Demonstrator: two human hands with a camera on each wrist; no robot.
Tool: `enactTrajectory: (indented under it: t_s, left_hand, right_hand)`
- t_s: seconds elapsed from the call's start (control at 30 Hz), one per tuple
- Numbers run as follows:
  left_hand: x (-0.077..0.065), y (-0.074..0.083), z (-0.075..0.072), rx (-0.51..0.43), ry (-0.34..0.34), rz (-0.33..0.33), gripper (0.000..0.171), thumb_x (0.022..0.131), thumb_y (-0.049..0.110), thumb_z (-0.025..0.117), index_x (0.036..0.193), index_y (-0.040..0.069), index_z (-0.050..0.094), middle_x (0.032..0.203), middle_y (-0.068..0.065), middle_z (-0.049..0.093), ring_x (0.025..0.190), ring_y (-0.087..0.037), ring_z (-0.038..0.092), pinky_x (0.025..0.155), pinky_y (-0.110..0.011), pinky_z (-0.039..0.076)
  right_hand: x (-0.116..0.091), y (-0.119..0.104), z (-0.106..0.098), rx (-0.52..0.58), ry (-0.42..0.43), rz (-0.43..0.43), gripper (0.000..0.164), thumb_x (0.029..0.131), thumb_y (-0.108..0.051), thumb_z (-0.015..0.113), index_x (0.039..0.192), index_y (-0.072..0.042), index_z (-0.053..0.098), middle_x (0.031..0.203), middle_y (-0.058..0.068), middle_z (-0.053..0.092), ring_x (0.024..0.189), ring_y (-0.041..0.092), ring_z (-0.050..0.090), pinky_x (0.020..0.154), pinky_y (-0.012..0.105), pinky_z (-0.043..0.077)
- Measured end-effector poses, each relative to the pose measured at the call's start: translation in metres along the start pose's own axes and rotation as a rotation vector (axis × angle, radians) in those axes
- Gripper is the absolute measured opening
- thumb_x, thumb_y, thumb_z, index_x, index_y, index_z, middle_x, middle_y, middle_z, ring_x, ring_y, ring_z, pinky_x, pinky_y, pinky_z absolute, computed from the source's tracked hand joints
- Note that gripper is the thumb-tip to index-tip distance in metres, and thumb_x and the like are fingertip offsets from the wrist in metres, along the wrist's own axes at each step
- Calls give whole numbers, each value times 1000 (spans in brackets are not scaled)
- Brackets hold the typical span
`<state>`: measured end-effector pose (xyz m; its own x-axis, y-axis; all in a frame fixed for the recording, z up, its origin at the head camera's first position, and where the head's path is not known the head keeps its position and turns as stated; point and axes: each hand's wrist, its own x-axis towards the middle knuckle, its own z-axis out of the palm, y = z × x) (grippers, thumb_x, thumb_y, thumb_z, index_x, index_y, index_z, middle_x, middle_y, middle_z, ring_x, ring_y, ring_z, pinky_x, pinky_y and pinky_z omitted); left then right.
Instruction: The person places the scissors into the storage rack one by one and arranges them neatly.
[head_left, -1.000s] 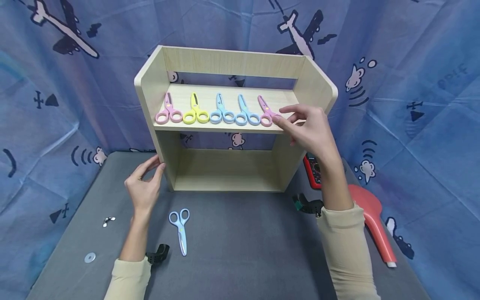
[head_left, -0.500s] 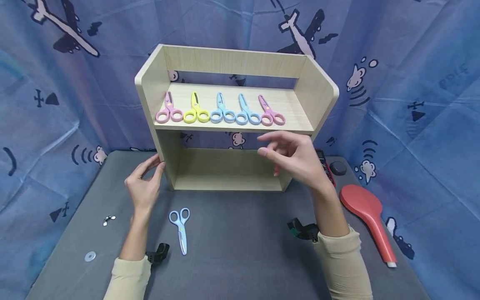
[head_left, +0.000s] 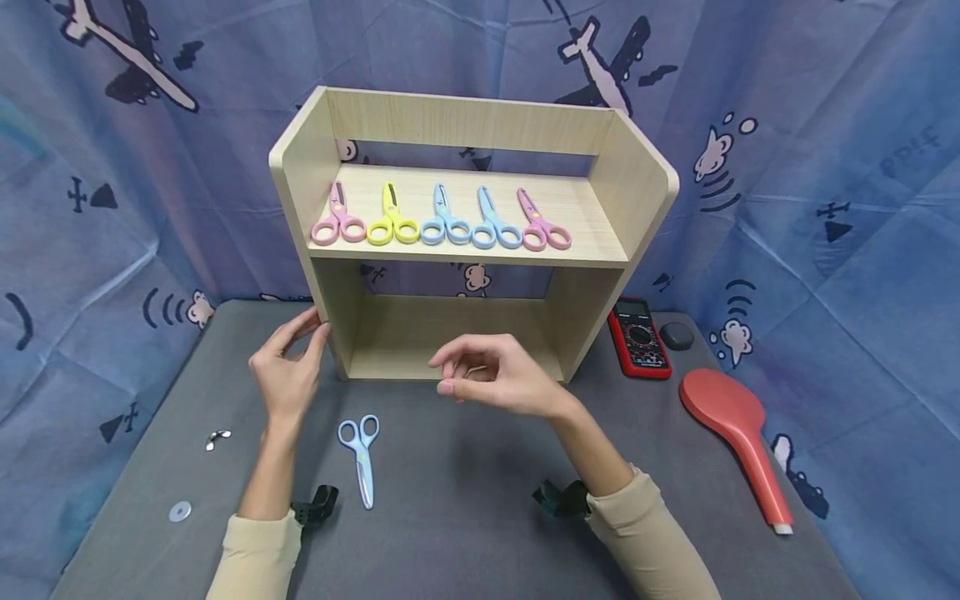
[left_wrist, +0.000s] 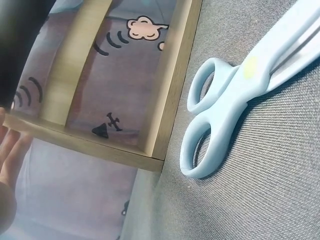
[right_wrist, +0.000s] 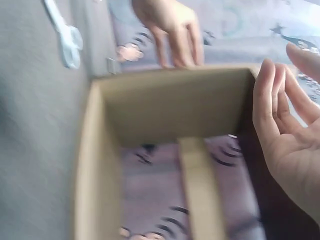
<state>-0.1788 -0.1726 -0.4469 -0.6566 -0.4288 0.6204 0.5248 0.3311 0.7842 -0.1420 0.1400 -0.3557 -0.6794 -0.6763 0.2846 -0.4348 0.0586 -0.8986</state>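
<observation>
My left hand [head_left: 288, 367] touches the left side panel of the pale wooden shelf [head_left: 468, 257] with its fingertips. In front of the lower compartment hovers my right hand [head_left: 498, 375], fingers loosely bent and holding nothing. Light blue scissors [head_left: 362, 458] lie on the table between the arms, handles toward the shelf; they look large in the left wrist view. On the upper board stands a row of scissors, points to the back: pink scissors [head_left: 338, 218], yellow scissors [head_left: 391, 221], two blue pairs, and pink scissors [head_left: 542, 227] at the right.
Right of the shelf are a red multimeter [head_left: 639, 337], a dark round object [head_left: 677, 336] and a red paddle-shaped object [head_left: 738, 433]. A small metal piece [head_left: 217, 440] and a washer-like disc [head_left: 180, 512] lie at left on the grey table [head_left: 450, 533]. Patterned blue cloth hangs behind.
My right hand has let go of the rightmost pink scissors on the upper board and moved down and left. The left hand stays at the shelf's side.
</observation>
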Motion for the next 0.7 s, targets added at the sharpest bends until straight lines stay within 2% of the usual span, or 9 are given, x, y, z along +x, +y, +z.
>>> enactTrajectory:
  t_s: [0.23,0.4,0.47,0.57,0.7]
  left_hand:
    - [-1,1,1,-9,-2,-10,26,91,-2,85,116,-3,83,106,-27,82,94,12,73,77,-2,57]
    - [0,3,1,-7,-7,-13,26,92,0,85,117,-2,82,108,-26,82,95,11,73,79,-3,58]
    - [0,3,1,-5,-10,-15,26,92,0,85,118,-2,82,108,-26,82,96,11,73,80,-3,58]
    - [0,3,1,-8,-10,-18,26,92,0,85,118,-2,82,109,-27,82,96,11,73,80,-3,58]
    - [0,3,0,-8,-8,-21,26,91,-1,85,117,-2,82,109,-27,82,96,11,74,79,-3,57]
  right_hand:
    - [16,37,30,106,-100,60,26,99,4,73,124,9,71,108,30,70,87,9,68,79,23,64]
    - [25,56,48,106,-146,116,29,99,1,74,127,8,71,121,31,73,97,6,70,91,25,66]
    - [29,65,55,91,-167,144,30,99,0,75,128,5,71,126,30,72,103,11,73,96,28,66]
    - [35,79,64,85,-206,185,34,99,-2,75,132,4,70,135,30,69,118,29,74,104,35,65]
    - [44,98,76,53,-259,222,39,100,-3,74,137,6,67,149,27,63,137,43,65,110,37,62]
